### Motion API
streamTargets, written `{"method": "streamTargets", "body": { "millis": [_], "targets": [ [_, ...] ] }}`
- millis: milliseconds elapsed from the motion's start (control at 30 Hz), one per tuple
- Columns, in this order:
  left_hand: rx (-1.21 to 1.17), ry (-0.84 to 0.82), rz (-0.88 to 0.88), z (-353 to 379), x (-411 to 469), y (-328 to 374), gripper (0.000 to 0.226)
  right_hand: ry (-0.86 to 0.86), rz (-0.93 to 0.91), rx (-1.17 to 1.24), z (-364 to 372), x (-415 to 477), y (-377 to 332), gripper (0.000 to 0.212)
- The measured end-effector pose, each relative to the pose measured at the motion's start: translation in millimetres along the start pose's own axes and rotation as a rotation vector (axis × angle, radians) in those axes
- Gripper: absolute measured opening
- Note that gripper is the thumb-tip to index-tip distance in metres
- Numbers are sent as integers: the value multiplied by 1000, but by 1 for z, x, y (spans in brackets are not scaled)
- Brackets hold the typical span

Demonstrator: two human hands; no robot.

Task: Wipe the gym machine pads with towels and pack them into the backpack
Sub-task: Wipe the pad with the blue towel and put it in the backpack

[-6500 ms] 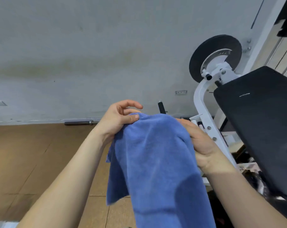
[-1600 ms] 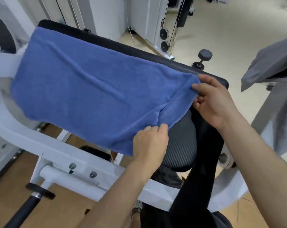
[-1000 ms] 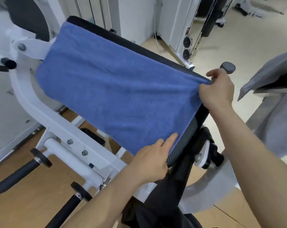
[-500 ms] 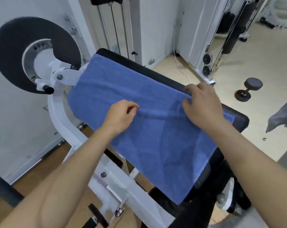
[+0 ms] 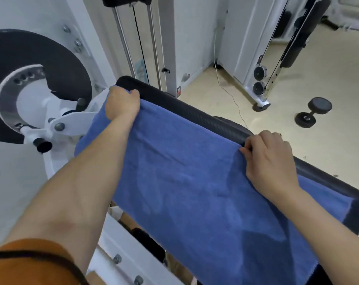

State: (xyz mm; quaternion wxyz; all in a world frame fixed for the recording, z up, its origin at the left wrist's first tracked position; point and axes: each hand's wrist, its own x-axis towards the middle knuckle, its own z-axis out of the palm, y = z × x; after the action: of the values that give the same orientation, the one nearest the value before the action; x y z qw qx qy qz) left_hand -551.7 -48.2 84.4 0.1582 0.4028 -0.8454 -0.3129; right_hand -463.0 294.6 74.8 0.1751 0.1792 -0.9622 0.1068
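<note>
Gripping the blue towel (image 5: 195, 188) with both hands, you have it spread flat over the black machine pad (image 5: 197, 118), which runs from far left to near right. Your left hand (image 5: 121, 103) sits at the towel's far-left corner, fingers curled over the cloth edge at the pad's far end. Your right hand (image 5: 271, 159) is on the towel's far edge further right, fingers bent and pinching the cloth against the pad's rim. The towel covers most of the pad's top face; a strip of bare black pad shows along the far edge and at the near-right end. The towel's near edge hangs off the pad's near side. The pad sits on a white machine frame (image 5: 69, 122), with bolts visible near the bottom. Left of the pad is a large black disc (image 5: 51, 64) with a grey and white hub plus a black knob (image 5: 43, 145) just below it. Behind, upright chrome guide rods (image 5: 123, 40) with a black cable. On the beige floor far right lies a black dumbbell (image 5: 313, 112), well apart from the pad. A second cable machine's pulleys (image 5: 259, 80) stand far right. No backpack identifiable from this view.
</note>
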Motion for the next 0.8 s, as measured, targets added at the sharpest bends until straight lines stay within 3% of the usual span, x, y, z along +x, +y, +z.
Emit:
{"method": "streamTargets", "body": {
  "millis": [200, 467, 600, 800],
  "targets": [
    [-15, 28, 45, 0, 23, 9, 24, 69, 59, 64, -3, 9, 4, 14],
    [-55, 40, 132, 0, 13, 31, 25, -24, 178, 136, -12, 24, 10, 16],
    [-113, -55, 354, 3, -40, 19, 39, -58, 187, 99, -16, 23, 6, 22],
    [-227, -440, 726, 11, -237, -18, 16, -104, 300, 65, -42, -9, 27, 34]
  ]
}}
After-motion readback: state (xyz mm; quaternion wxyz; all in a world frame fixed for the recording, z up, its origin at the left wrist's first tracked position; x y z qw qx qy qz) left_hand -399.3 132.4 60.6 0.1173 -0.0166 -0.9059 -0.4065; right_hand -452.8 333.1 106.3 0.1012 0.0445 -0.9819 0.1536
